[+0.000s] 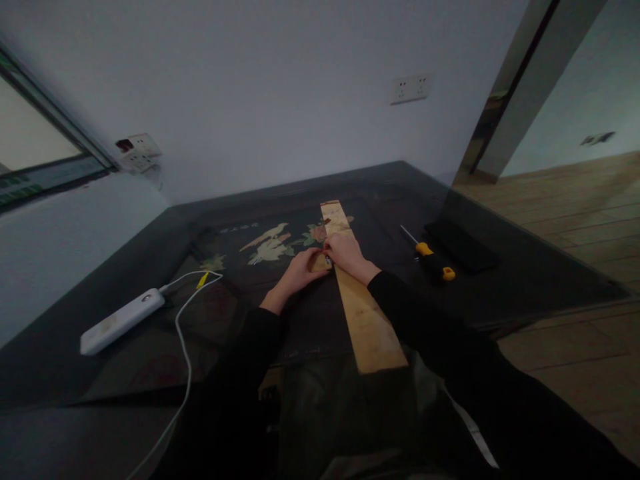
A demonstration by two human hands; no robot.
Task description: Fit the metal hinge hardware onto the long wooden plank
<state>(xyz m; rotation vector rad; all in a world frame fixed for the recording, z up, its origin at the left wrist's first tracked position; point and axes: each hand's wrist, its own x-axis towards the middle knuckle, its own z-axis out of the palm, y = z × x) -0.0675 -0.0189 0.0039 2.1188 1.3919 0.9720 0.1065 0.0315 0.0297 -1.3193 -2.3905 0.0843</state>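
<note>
A long pale wooden plank (364, 313) lies lengthwise across a dark glass-topped table (525, 280), its near end jutting over the front edge. My left hand (299, 270) rests at the plank's left edge, fingers pinched around a small object I cannot make out. My right hand (347, 257) lies on top of the plank, fingertips meeting the left hand's at that same small metallic-looking piece. Both sleeves are black.
A yellow-and-black screwdriver (431, 257) and a flat black slab (461, 245) lie right of the plank. A white power bank (121, 321) with a white cable (185, 333) sits left. Bird-and-flower inlay (273, 243) shows under the glass. Wall sockets (410, 89) behind; wooden floor (575, 220) right.
</note>
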